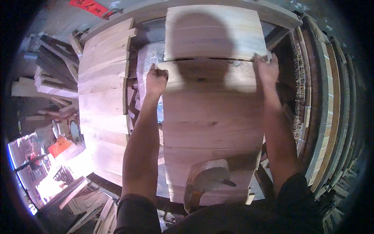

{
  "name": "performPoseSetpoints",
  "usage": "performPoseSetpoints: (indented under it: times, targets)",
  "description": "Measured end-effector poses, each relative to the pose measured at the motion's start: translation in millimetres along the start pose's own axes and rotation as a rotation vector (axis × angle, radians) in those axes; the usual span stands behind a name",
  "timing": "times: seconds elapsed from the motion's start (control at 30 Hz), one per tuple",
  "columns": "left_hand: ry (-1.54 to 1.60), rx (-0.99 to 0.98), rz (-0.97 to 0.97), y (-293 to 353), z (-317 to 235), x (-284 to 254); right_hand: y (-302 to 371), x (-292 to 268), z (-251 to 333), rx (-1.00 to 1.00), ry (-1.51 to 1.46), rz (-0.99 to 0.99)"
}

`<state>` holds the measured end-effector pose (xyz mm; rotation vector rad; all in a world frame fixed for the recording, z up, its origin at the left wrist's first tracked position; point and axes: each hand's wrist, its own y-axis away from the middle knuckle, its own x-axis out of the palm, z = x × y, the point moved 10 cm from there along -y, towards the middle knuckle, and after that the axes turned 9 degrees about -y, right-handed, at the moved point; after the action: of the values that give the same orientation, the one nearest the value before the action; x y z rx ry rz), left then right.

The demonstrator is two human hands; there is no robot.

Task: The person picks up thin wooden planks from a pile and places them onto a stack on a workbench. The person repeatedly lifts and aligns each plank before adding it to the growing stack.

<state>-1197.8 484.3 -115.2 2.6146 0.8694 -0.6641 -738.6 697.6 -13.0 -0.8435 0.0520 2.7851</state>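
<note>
Pale wooden boards lie edge to edge in a column before me. My left hand (157, 80) has its fingers curled at the left end of one wooden board (210, 84). At that board's right end, my right hand (268, 71) grips the corner. A narrow dark gap separates it from the far boards (214, 31), which lie just beyond both hands. Closer to me, more boards (212, 132) butt against its near edge. A pale rounded object with a dark tip (210, 179) rests on the nearest boards; its kind I cannot tell.
On the left stands a second column of joined boards (103, 85) with uneven ends. Scrap wood (58, 74) is heaped farther left, with offcuts (87, 206) at lower left. Long panels (331, 105) lean in a row on the right. A wooden rail (233, 4) crosses the far side.
</note>
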Motion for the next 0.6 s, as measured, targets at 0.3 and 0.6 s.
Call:
performPoseSetpoints:
  times: [0.3,0.6]
  targets:
    - [0.018,-0.061,0.001,41,-93,-47,25,-33,0,0.209,-0.451,0.377]
    - [0.128,0.095,-0.038,244,-114,-115,173,-163,-26,0.017,-0.493,0.53]
